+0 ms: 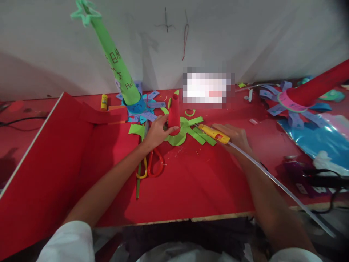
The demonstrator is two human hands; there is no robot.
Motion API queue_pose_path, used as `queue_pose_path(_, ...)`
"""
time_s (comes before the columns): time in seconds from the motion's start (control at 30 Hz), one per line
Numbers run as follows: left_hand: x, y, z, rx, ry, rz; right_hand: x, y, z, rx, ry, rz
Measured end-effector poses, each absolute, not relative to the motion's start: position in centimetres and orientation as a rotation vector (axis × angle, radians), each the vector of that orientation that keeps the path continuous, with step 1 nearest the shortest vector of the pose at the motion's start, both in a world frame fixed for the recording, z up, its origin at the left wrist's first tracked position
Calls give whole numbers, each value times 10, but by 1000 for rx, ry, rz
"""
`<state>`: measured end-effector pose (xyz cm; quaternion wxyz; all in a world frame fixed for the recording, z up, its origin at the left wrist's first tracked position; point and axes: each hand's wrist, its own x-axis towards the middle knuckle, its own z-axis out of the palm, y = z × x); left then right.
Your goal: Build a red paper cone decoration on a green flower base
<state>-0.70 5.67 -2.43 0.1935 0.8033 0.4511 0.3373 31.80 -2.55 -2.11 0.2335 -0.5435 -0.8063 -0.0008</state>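
A short red paper tube [174, 113] stands upright on a green paper cutout [177, 139] with strips spread out from it. My left hand [158, 130] is closed around the tube's lower part. In my right hand [233, 135] is a yellow hot glue gun [215, 134], its nozzle pointing left at the green strips. A long clear glue stick [280, 187] sticks out of its back end. Beneath my left wrist lie scissors [156, 164] with red and yellow handles, partly hidden by the wrist.
A tall green paper tube [117, 62] with writing stands behind on the left. Near it is a yellow glue stick tube [104, 102]. A large red board [40, 160] rises at the left. On the right are a red tube [321, 85] with paper strips and a blue plastic packet [308, 136].
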Motion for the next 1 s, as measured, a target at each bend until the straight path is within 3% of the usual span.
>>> queue_pose_path(0.77, -7, 59, -29, 2227, 1264, 965, 379, -5, -58, -1704, -2174, 37)
queue_pose_path(1.0, -7, 60, -29, 2247, 1254, 962, 371, -9, -39, -1742, -2136, -89)
